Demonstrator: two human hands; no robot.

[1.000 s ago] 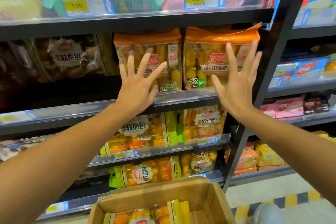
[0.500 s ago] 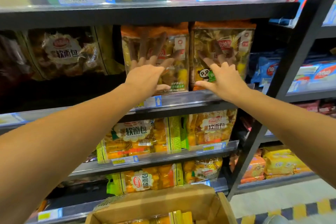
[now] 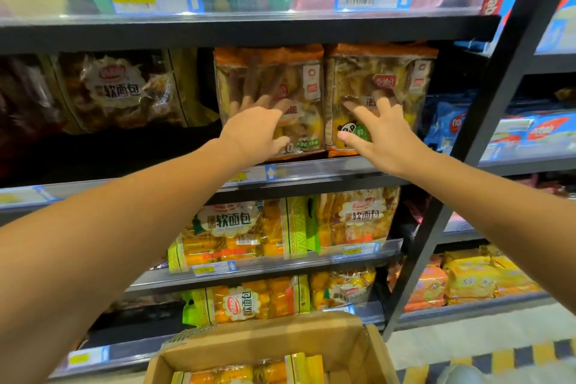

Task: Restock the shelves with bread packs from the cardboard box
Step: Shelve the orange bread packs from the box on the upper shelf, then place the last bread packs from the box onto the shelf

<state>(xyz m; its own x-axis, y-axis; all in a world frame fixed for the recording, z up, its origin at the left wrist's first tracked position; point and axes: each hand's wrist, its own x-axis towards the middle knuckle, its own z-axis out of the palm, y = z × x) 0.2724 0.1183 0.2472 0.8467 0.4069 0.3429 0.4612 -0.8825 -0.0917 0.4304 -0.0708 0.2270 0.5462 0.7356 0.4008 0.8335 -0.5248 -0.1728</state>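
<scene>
Two orange-topped bread packs stand side by side on the second shelf (image 3: 311, 170). My left hand (image 3: 254, 131) lies flat against the front of the left pack (image 3: 268, 72), fingers spread. My right hand (image 3: 378, 131) rests the same way on the right pack (image 3: 380, 72), the one with a panda sticker. Neither hand grips a pack. At the bottom of the view the cardboard box (image 3: 352, 349) stands open with yellow bread packs (image 3: 249, 372) lying inside.
A darker bread pack (image 3: 118, 90) sits left of a dark gap on the same shelf. Lower shelves hold yellow and green bread packs (image 3: 230, 234). A black upright post (image 3: 486, 121) bounds the bay on the right, with blue wafer packs (image 3: 536, 131) beyond.
Both hands went from hovering in front of the shelf to lying on the two orange-topped packs, which now stand further back. The view has moved closer to the shelves.
</scene>
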